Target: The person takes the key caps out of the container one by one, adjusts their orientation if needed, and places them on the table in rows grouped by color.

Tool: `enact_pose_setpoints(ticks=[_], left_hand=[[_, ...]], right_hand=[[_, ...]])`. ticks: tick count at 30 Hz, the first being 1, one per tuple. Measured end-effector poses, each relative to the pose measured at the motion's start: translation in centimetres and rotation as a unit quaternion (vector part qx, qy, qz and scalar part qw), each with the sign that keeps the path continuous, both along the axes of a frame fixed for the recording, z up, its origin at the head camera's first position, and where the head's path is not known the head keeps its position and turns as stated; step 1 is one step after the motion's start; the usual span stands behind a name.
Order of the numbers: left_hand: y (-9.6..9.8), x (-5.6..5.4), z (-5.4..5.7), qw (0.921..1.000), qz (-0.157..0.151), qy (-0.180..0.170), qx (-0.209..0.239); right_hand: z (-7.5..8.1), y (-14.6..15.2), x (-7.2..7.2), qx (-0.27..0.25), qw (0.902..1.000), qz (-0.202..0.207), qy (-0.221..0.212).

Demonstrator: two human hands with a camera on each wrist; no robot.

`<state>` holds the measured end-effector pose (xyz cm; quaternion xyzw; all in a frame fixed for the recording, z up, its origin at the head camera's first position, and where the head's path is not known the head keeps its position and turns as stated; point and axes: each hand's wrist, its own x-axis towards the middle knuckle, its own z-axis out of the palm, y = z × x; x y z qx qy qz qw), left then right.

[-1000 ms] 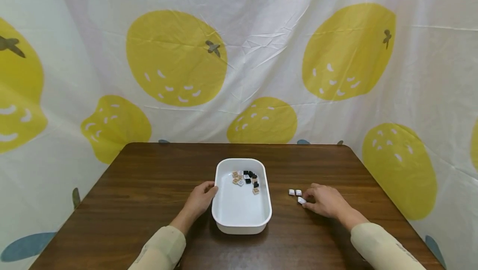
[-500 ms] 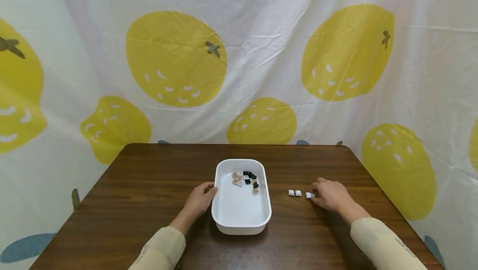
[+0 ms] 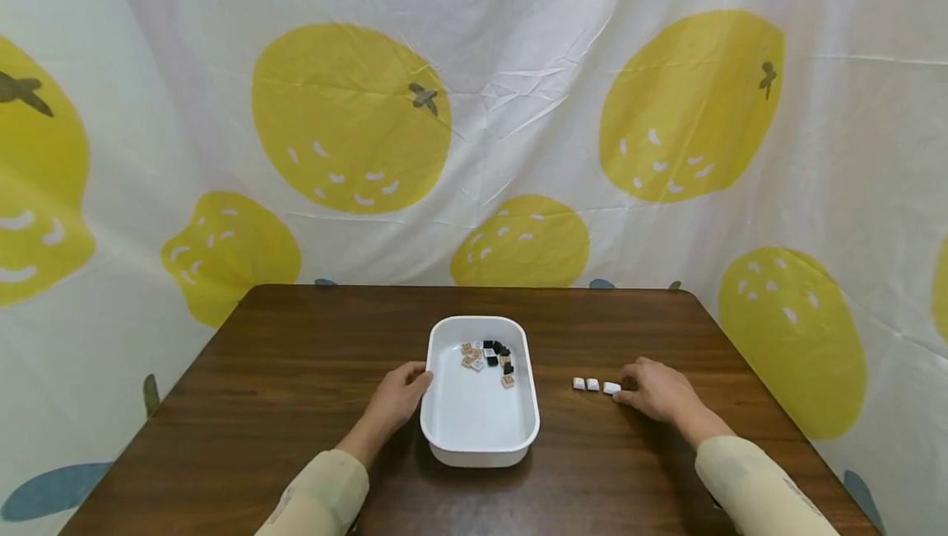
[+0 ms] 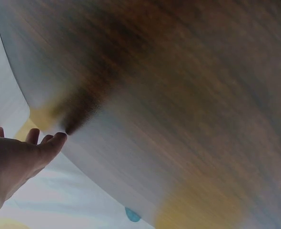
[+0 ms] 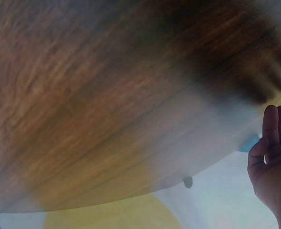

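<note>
Three white keycaps form a short row on the table, right of the white tub (image 3: 480,421). Two of them, the left keycap (image 3: 578,384) and the middle keycap (image 3: 592,384), sit side by side. At the row's right end, my right hand (image 3: 655,389) pinches the third keycap (image 3: 611,388) between thumb and fingers, a small gap from the middle one. My left hand (image 3: 396,396) holds the tub's left wall, its thumb at the rim. Inside the tub's far half lie several keycaps: tan, white and black (image 3: 492,361). Neither wrist view shows the tub or keycaps.
The dark brown wooden table (image 3: 318,330) carries the tub near its middle. Behind it hangs a white cloth (image 3: 518,124) printed with yellow lemons, coming down to the table's far edge.
My right hand has moved the third white keycap from in front of the other two to the row's right end, then slightly left toward them. The left hand and tub stay put.
</note>
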<state>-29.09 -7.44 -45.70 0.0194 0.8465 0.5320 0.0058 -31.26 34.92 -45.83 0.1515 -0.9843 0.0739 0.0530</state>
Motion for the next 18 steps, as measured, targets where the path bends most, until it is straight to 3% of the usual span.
enact_pose_setpoints(ticks=[12,18], left_hand=[[0.05,0.06,0.24,1.0000,0.001,-0.004,-0.005],[0.06,0.12,0.26,1.0000,0.000,-0.002,-0.007]], right_hand=[[-0.10,-0.06,-0.14,-0.036,0.9990,-0.015,-0.022],[-0.20,-0.11,-0.04,-0.029,0.9991,-0.016,-0.026]])
